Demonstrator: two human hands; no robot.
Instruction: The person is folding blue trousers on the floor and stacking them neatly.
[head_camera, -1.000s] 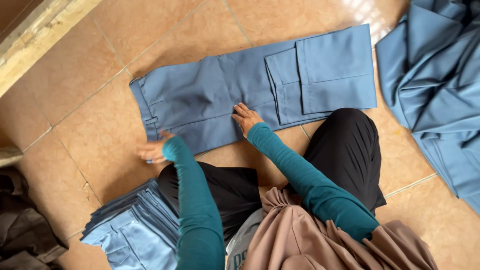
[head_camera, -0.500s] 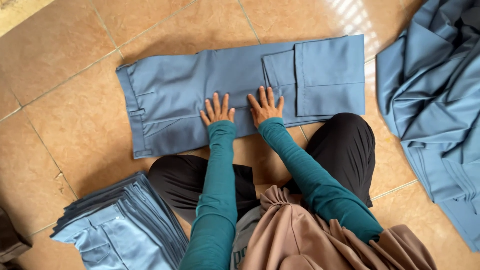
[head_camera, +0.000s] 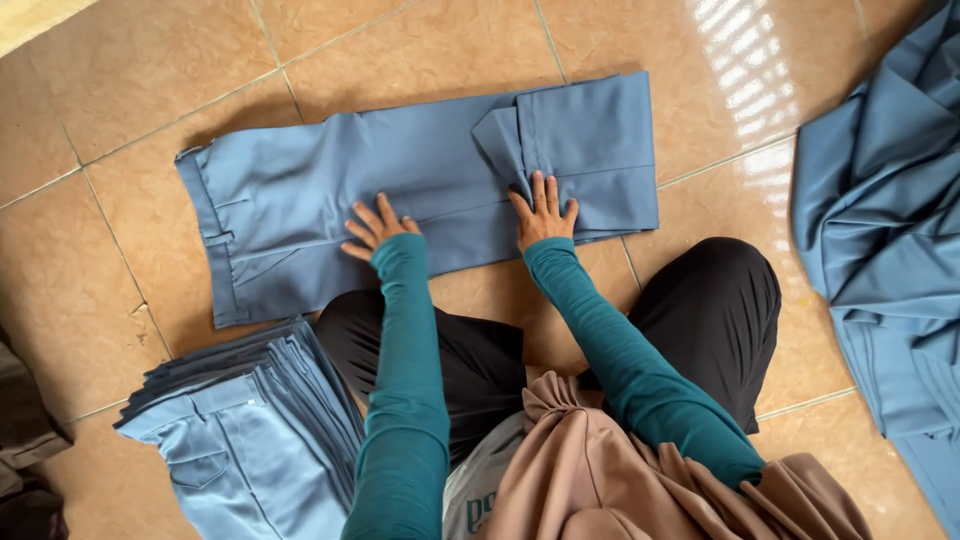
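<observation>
Fingers of the left hand (head_camera: 375, 226) and right hand (head_camera: 543, 212) are spread wide and pressed flat on the folded blue trousers (head_camera: 420, 190), keeping the fold smooth on the tiled floor (head_camera: 130, 90).

Right of the right hand (head_camera: 543, 212), the loose blue cloth heap (head_camera: 885, 220) runs off the picture's edge; below the left hand (head_camera: 377, 226), the folded trouser stack (head_camera: 245, 430) is cut off too
</observation>
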